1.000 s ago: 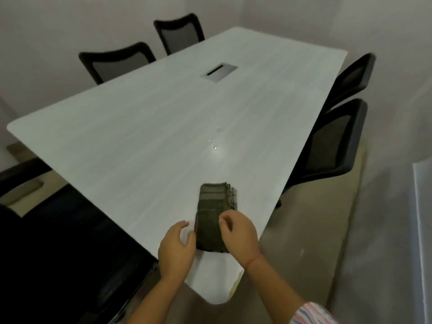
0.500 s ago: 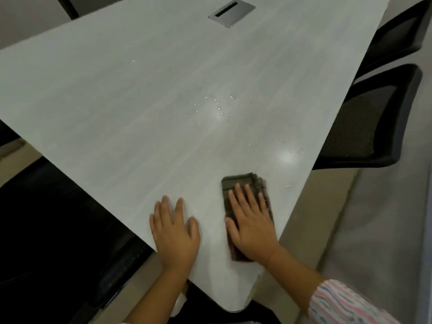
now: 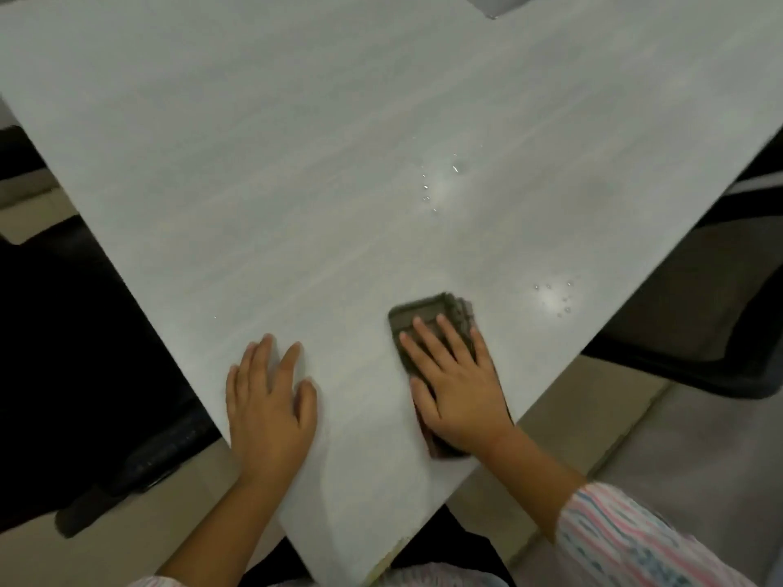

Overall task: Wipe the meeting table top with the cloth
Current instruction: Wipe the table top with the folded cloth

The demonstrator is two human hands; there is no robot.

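The pale grey meeting table (image 3: 296, 163) fills most of the head view, with its near corner pointing at me. A folded dark olive cloth (image 3: 428, 317) lies flat near the right edge of that corner. My right hand (image 3: 457, 383) presses down on the cloth with fingers spread, covering its near half. My left hand (image 3: 271, 400) rests flat and open on the bare table top, a hand's width left of the cloth. Small water droplets (image 3: 440, 184) sit beyond the cloth, and another cluster of droplets (image 3: 555, 296) lies to its right.
A black mesh chair (image 3: 699, 332) stands close against the table's right edge. Another dark chair (image 3: 84, 332) sits low along the left edge. A metal cable hatch (image 3: 500, 4) shows at the top of the view.
My hands went from handling the cloth's near end to lying flat, the right on the cloth and the left on the table. The view has dropped closer, and the cloth has slid slightly forward.
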